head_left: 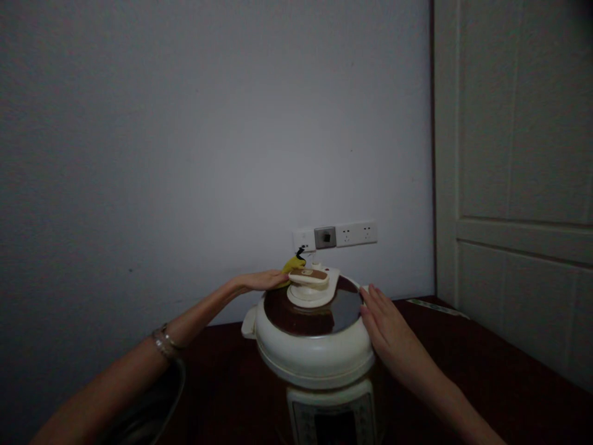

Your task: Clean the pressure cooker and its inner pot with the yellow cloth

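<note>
A white electric pressure cooker (pixel 315 358) with a glossy brown lid top (pixel 296 318) stands upright in front of me. On its lid is a white knob handle with a brown top (pixel 309 276). My left hand (pixel 266 280) reaches over the lid's far left side, closed on a yellow cloth (pixel 293 264) beside the handle; part of its fingers is hidden. Against the lid's right rim rests my right hand (pixel 383 315), fingers stretched out and holding nothing.
The cooker stands on a dark red table (pixel 430 346) against a pale wall (pixel 231 154). Wall sockets (pixel 354 233) sit just behind it. A thin strip (pixel 438 308) lies at the back right near a panelled door (pixel 523 185). At lower left is a dark rounded object (pixel 148 402).
</note>
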The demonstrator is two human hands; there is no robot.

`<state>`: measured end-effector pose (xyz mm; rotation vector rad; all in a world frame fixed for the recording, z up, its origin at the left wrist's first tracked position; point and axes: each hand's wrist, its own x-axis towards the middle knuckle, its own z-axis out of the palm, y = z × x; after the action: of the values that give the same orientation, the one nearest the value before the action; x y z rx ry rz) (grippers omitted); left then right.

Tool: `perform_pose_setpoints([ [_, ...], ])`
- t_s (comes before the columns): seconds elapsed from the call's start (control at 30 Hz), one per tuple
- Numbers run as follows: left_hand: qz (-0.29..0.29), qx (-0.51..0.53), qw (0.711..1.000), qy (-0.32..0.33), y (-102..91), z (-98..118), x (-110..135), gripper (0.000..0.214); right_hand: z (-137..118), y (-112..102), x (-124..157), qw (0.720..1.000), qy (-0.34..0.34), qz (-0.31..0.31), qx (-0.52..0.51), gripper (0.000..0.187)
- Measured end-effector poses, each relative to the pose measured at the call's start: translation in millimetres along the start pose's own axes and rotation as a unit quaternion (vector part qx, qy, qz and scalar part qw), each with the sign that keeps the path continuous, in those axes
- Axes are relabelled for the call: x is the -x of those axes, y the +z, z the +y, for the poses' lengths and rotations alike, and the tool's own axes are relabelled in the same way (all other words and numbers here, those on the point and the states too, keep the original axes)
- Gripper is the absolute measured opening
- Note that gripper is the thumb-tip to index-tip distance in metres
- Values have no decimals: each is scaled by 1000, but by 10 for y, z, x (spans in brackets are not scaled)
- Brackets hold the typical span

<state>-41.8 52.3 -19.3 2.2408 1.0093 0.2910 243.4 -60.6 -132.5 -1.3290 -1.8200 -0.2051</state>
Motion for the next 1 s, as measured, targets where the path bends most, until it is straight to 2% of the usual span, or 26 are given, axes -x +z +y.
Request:
perform_pose_setpoints([
  [0.17, 34, 18, 999, 20, 13, -150, -353, 71, 8, 7, 1, 1000, -7, 10, 2, 63],
  [0.27, 31, 46, 998, 17, 46, -138, -350, 70, 11, 18, 8, 1000, -7, 23, 4, 60],
  [0.4, 28, 35, 999, 4, 112, -24, -40, 70, 9, 26, 11, 1000, -2, 27, 0, 56],
  [0.5, 69, 0, 997, -18, 233, 107, 277, 64, 9, 29, 7, 1000, 3, 24, -6, 58],
  [0.6, 135, -28, 990, 18, 427, 258, 570, 54, 21, 42, 7, 999, -6, 33, -11, 58],
  [0.7, 167, -72, 982, 44, 671, 412, 831, 47, 33, 54, 11, 999, -11, 39, -5, 56],
  [0.87, 197, -145, 970, -2, 1032, 636, 1185, 43, 38, 44, 15, 999, -35, 36, 8, 55],
  [0.93, 190, -154, 970, -4, 1019, 694, 1235, 40, 49, 44, 18, 999, -32, 35, 14, 55],
  [1.0, 180, -161, 970, -20, 851, 730, 1195, 37, 66, 53, 21, 999, -30, 36, 18, 55],
])
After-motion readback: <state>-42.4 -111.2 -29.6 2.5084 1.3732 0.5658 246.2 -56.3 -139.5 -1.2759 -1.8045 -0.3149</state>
